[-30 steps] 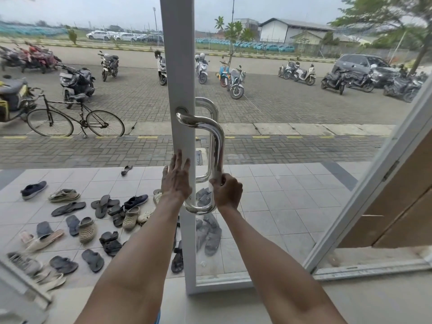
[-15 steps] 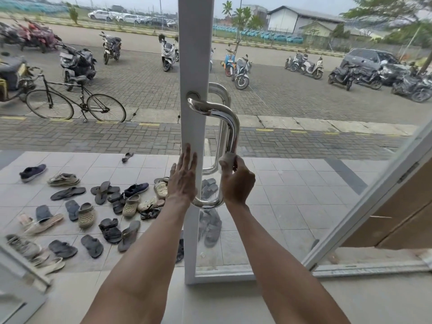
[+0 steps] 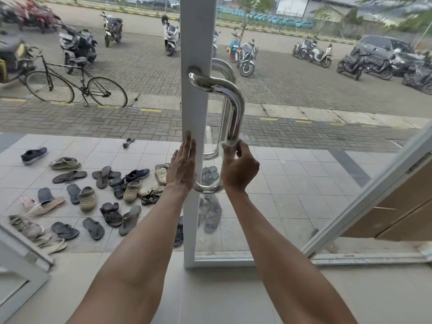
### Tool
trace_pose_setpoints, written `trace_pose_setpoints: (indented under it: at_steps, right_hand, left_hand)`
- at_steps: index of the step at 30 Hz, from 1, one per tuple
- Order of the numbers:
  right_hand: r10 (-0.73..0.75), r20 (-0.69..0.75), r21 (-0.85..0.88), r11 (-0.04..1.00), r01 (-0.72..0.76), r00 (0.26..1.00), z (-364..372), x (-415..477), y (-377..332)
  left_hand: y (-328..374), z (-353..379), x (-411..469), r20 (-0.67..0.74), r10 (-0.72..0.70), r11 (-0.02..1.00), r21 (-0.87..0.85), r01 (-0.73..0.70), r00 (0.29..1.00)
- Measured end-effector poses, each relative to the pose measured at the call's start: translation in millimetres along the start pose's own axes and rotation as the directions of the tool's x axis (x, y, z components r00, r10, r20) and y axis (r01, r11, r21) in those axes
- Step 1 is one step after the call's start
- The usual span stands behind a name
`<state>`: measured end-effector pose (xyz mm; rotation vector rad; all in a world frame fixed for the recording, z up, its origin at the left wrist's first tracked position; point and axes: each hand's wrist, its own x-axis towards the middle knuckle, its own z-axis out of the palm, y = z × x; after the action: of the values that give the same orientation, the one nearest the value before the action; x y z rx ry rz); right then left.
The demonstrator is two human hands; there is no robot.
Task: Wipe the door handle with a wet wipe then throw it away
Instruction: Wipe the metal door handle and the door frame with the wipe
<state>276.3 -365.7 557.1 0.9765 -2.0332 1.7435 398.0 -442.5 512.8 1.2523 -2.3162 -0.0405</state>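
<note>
A polished steel door handle (image 3: 230,99) curves out from the white door frame (image 3: 195,43) of a glass door. My right hand (image 3: 239,168) grips the lower part of its vertical bar, with a thin whitish wet wipe (image 3: 230,143) wrapped round the bar under my fingers. My left hand (image 3: 182,166) lies flat against the white frame just left of the handle, fingers straight and pointing up. A second handle on the outer side shows through the glass behind the first.
Several sandals and shoes (image 3: 112,183) lie scattered on the tiled porch outside. A bicycle (image 3: 74,86) and parked scooters (image 3: 171,36) stand on the paved lot beyond. A wooden cabinet (image 3: 402,218) sits at the right, behind another white frame (image 3: 364,206).
My right hand has slid up the handle's vertical bar with the wipe. My left hand stays flat on the frame. The view has tilted down and drawn closer.
</note>
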Motion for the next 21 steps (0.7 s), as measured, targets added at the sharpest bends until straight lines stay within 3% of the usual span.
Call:
trace_pose_setpoints:
  at_steps: [3,6,10,13,16,21]
  right_hand:
    - [0.003,0.006,-0.018,1.0,-0.003,1.0,8.5,-5.8,9.3]
    - [0.096,0.087,-0.083,0.993,-0.089,0.992,15.6,-33.8,35.9]
    - [0.317,0.256,-0.223,0.938,-0.264,0.913,17.4,-68.4,65.3]
    - [0.389,0.309,-0.264,0.912,-0.315,0.868,16.8,-65.4,67.5]
    - [0.325,0.279,-0.279,0.928,-0.248,0.903,12.7,-47.7,52.7]
    - [0.127,0.11,-0.163,0.981,-0.108,0.986,6.9,-25.3,24.8]
  left_hand:
    - [-1.3,3.4,-0.9,-0.004,0.0,1.0,0.0,0.0,1.0]
    - [-5.0,8.6,-0.6,-0.009,0.014,1.0,0.003,-0.014,1.0]
    - [-4.5,13.3,-1.5,-0.004,0.007,1.0,-0.004,-0.007,1.0]
    - [-2.3,11.9,-2.7,0.007,0.001,1.0,0.005,-0.001,1.0]
    - [-0.8,10.2,-3.2,0.016,-0.013,1.0,0.021,0.012,1.0]
    - [7.6,7.9,-3.5,0.018,-0.051,0.998,0.029,0.05,0.999]
